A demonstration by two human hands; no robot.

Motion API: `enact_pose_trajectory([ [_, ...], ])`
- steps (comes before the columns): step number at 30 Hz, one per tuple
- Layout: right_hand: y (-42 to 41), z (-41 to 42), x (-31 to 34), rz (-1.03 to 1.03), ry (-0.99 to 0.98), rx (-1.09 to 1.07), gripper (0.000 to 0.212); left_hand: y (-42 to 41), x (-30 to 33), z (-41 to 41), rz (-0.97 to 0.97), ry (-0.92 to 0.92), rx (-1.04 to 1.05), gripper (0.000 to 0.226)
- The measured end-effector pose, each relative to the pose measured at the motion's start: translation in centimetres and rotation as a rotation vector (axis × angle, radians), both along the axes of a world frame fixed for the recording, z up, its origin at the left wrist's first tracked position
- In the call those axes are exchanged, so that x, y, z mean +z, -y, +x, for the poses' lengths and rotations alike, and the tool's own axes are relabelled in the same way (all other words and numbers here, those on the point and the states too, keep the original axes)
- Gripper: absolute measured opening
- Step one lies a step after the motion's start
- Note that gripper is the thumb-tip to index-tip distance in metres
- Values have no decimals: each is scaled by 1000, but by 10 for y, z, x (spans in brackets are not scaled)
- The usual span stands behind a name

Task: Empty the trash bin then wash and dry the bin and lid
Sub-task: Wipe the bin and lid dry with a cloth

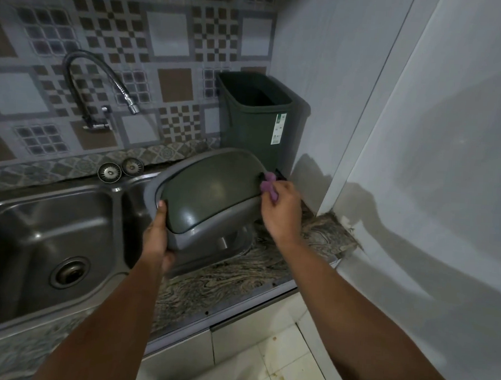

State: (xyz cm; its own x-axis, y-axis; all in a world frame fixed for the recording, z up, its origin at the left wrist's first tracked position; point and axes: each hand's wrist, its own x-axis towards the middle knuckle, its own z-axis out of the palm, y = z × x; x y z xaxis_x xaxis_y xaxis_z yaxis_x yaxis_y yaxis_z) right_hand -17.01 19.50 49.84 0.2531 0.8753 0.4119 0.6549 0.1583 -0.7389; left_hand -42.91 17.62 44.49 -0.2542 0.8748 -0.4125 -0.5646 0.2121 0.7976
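Observation:
The grey swing-top lid [208, 193] hangs tilted over the right basin of the sink. My left hand [157, 237] grips its lower left rim, thumb on top. My right hand [280, 209] pinches a small purple cloth [268, 185] against the lid's right edge. The dark green bin [255, 123] stands upright and open on the counter in the corner behind the lid, a white label on its side.
A double steel sink [53, 223] fills the left, with a flexible black faucet [95, 88] on the tiled wall. Two round strainers [120, 168] lie on the back ledge. The marbled counter [238, 279] runs to a pale wall [418, 169] at right.

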Motion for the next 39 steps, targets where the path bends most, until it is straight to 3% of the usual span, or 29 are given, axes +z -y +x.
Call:
enact_pose_trajectory([
  [2, 13, -22, 0, 43, 82, 149, 34, -2, -3, 3, -9, -7, 38, 70],
  [4, 29, -51, -4, 84, 178, 448, 22, -5, -9, 9, -36, -25, 67, 66],
  [7, 45, -77, -10, 84, 231, 748, 19, -7, -12, 13, -57, -112, 53, 60],
  [11, 19, -29, -1, 11, -193, 383, 14, 0, -13, 2, -79, -133, 69, 53],
  [15, -17, 30, -28, -148, -138, -5, 33, 1, -17, -8, -57, -71, 16, 60],
  [19, 4, 1, -50, -252, -184, -71, 27, -5, -7, 10, -51, -130, -31, 62],
  [22, 23, -21, -53, -108, -124, 25, 28, -6, -3, 26, -45, -176, -64, 52],
  [26, 36, -48, -44, 107, 131, 174, 35, 1, 15, 50, -24, 34, -179, 39],
  [30, 47, -52, -39, 296, 402, 411, 37, -1, 33, 49, 46, 208, -333, 54],
  [32, 44, -33, -41, 328, 385, 405, 36, -2, 41, 50, 58, 249, -342, 52],
  [36, 26, -12, -33, 130, 92, 134, 32, -2, 51, 65, 96, 359, -284, 43],
  [39, 27, -28, -17, 105, 174, 94, 32, -5, 54, 75, 124, 385, -268, 47],
])
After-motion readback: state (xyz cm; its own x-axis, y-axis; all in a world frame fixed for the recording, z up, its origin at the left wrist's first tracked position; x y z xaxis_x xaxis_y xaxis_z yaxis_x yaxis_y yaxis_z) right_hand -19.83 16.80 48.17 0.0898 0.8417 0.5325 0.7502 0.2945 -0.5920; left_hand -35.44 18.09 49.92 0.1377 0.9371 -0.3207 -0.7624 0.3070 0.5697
